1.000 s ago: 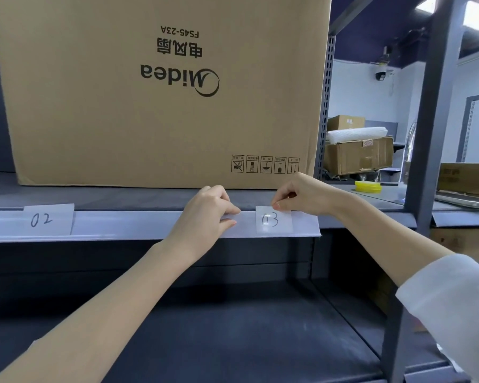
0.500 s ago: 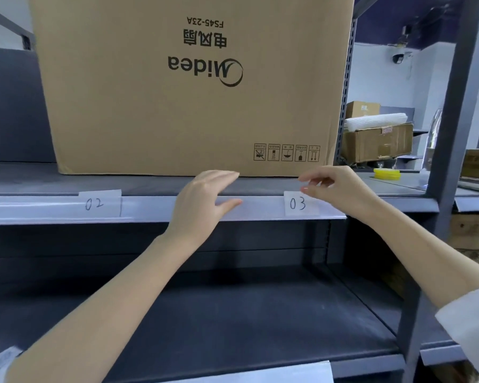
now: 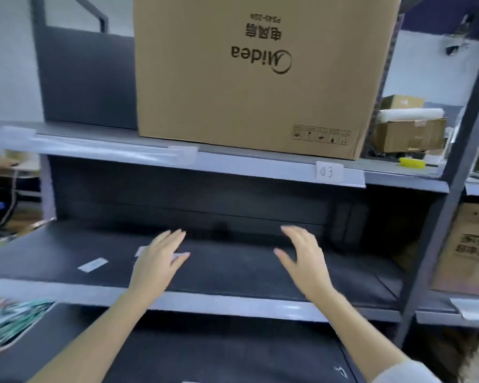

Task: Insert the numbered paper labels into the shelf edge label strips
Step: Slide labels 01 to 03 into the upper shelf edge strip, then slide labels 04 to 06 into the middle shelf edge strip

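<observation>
The paper label marked 03 (image 3: 329, 172) sits in the clear label strip (image 3: 249, 165) on the upper shelf edge, at the right. Another label (image 3: 183, 155) sits further left in that strip, too blurred to read. Both hands hover over the dark middle shelf (image 3: 233, 269) with fingers spread and nothing in them. My left hand (image 3: 156, 268) is above loose paper labels; one (image 3: 141, 250) pokes out at its left side. A further loose label (image 3: 92, 265) lies to the left. My right hand (image 3: 306, 261) is apart from any label. A strip (image 3: 233, 301) runs along the middle shelf edge.
A large brown Midea carton (image 3: 255, 76) stands upside down on the upper shelf. A grey upright post (image 3: 448, 205) bounds the bay at the right, with more cartons (image 3: 409, 134) beyond it. A tray of greenish items (image 3: 14, 319) is at the lower left.
Both hands have let go of the 03 label and dropped from the upper strip to above the middle shelf. The view has tilted down and to the left.
</observation>
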The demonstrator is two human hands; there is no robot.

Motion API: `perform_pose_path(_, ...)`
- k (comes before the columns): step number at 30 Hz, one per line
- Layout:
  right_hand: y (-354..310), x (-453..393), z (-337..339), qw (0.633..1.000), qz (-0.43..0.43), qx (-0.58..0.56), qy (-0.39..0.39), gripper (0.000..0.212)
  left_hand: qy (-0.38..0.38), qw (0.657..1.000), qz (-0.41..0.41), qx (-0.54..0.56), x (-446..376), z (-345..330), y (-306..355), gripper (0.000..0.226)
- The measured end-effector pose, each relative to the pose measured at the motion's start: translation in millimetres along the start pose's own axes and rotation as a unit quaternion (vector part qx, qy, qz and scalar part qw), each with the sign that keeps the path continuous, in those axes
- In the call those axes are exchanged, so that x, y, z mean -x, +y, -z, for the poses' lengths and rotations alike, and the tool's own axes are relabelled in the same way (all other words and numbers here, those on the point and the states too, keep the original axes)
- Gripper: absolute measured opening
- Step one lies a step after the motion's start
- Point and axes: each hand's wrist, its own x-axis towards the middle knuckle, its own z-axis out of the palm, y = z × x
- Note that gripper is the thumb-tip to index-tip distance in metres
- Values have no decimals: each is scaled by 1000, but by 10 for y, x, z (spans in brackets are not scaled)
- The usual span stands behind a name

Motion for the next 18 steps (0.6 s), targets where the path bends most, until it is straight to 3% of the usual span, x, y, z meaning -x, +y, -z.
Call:
perform_pose_path(3, -117, 442, -195, 998, -24, -19, -59, 50, -15, 998, 50, -24, 586, 179, -235, 40)
perform_pose_path(8, -515, 828, -308, 991, -45, -61, -110, 50, -46, 994, 66, -78, 1180, 592, -393, 42)
perform_pose_path(18, -1175, 645, -823, 988, -35, -54, -142, 48, -27, 993, 90, -69, 1071, 1018, -1087, 41)
